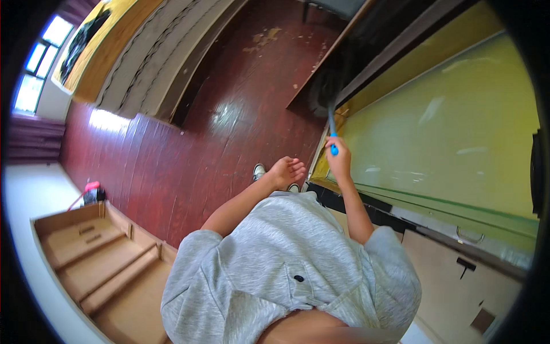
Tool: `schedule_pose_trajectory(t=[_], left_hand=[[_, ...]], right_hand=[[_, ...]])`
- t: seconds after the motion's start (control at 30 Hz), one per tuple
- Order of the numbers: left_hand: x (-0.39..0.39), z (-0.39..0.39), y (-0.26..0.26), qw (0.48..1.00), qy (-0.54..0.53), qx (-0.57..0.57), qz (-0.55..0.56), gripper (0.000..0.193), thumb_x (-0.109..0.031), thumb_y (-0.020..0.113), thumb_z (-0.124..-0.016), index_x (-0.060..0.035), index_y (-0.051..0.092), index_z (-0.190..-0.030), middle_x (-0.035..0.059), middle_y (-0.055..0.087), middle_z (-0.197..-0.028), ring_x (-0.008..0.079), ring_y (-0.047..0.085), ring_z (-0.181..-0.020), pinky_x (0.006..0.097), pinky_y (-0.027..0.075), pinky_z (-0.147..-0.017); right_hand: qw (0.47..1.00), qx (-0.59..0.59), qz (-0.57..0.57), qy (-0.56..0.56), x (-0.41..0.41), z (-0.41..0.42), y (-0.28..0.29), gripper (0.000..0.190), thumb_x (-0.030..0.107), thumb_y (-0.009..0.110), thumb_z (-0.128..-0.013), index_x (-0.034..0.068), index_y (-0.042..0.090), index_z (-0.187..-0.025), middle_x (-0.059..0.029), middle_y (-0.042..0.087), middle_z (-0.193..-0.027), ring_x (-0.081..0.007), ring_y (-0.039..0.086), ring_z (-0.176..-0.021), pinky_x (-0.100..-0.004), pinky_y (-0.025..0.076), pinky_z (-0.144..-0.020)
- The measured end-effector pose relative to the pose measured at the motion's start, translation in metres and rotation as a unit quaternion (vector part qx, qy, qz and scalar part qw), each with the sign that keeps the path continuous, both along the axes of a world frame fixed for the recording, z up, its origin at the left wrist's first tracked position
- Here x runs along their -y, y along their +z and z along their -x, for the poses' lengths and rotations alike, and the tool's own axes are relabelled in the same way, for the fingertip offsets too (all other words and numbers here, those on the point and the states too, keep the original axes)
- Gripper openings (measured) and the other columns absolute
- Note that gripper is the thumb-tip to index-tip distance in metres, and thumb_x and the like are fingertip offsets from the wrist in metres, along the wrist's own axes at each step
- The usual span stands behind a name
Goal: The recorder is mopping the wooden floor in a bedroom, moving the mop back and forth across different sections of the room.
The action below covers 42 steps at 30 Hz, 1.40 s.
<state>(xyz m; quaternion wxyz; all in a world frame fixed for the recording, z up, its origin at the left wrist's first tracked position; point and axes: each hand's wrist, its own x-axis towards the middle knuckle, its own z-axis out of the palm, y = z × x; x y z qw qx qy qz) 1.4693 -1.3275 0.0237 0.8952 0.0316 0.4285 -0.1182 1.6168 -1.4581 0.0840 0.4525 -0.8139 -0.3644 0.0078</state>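
Observation:
My right hand [338, 155] is closed around the blue handle [334, 149] of a long tool with a grey shaft. The shaft [331, 120] points away from me into the dark space by a brown panel, and its far end is blurred, so I cannot tell what kind of tool it is. Beside it on the left, my left hand [288, 171] hovers in front of my body above my shoes, palm partly up, fingers slightly curled, holding nothing. A yellow-green cabinet with a glass pane [429, 129] stands just right of my right hand.
Dark red wooden floor [240, 103] stretches ahead, with small debris [264, 38] and worn patches. A long grey-sided piece of furniture [159, 56] stands at the upper left. An upright brown panel [326, 60] borders the cabinet. Lower left is an open wooden frame with crosspieces [116, 245].

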Motion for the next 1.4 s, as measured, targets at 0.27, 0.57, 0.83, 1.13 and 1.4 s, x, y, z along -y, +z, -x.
schedule_pose_trajectory(t=[0.27,0.57,0.83,1.13,1.4], left_hand=[[0.019,-0.066,0.056,0.966,-0.208,0.141,0.062,0.03,-0.032,0.039,-0.086,-0.0035,0.046,-0.092,0.0127,0.053,-0.079,0.0224,0.054,-0.074,0.0347,0.046,-0.073],[0.007,-0.063,0.002,0.971,-0.175,0.057,0.151,0.009,-0.005,0.034,-0.084,-0.0053,0.037,-0.075,0.0025,0.04,-0.057,0.0138,0.042,-0.045,0.026,0.039,-0.039],[-0.029,-0.041,0.025,0.947,-0.076,0.195,-0.243,0.024,-0.018,0.045,-0.085,-0.0046,0.047,-0.106,0.0056,0.054,-0.085,0.0142,0.05,-0.065,0.0301,0.045,-0.063],[-0.038,-0.007,0.013,0.982,-0.01,0.156,-0.111,0.021,-0.024,0.038,-0.089,-0.0106,0.049,-0.101,0.0005,0.055,-0.088,0.014,0.052,-0.08,0.0293,0.043,-0.077],[-0.031,0.043,0.012,0.989,0.001,0.066,-0.13,0.021,-0.021,0.037,-0.089,-0.0096,0.05,-0.101,0.0015,0.057,-0.086,0.0149,0.054,-0.079,0.0309,0.045,-0.074]], right_hand=[[0.995,-0.064,0.058,0.059,-0.01,0.122,0.157,0.009,-0.009,0.055,-0.071,-0.001,0.052,-0.074,-0.0102,0.058,-0.084,-0.0146,0.059,-0.067,-0.0255,0.051,-0.052],[0.99,-0.132,0.028,0.038,-0.031,0.153,0.137,0.013,-0.013,0.053,-0.072,-0.006,0.051,-0.083,-0.0137,0.052,-0.092,-0.0167,0.058,-0.076,-0.0287,0.056,-0.061],[0.974,-0.171,-0.14,-0.046,-0.042,0.108,0.07,0.007,-0.003,0.051,-0.081,-0.002,0.048,-0.087,-0.0121,0.051,-0.094,-0.018,0.061,-0.069,-0.0253,0.052,-0.052],[0.965,-0.187,-0.115,-0.147,-0.009,0.004,0.02,0.009,0.005,0.05,-0.086,0.002,0.053,-0.093,-0.0095,0.055,-0.098,-0.0147,0.06,-0.056,-0.0197,0.042,-0.044],[0.994,-0.019,-0.007,-0.111,-0.029,-0.042,-0.084,0.009,0.001,0.053,-0.078,0.003,0.061,-0.083,-0.008,0.059,-0.096,-0.0212,0.059,-0.085,-0.0292,0.047,-0.068]])
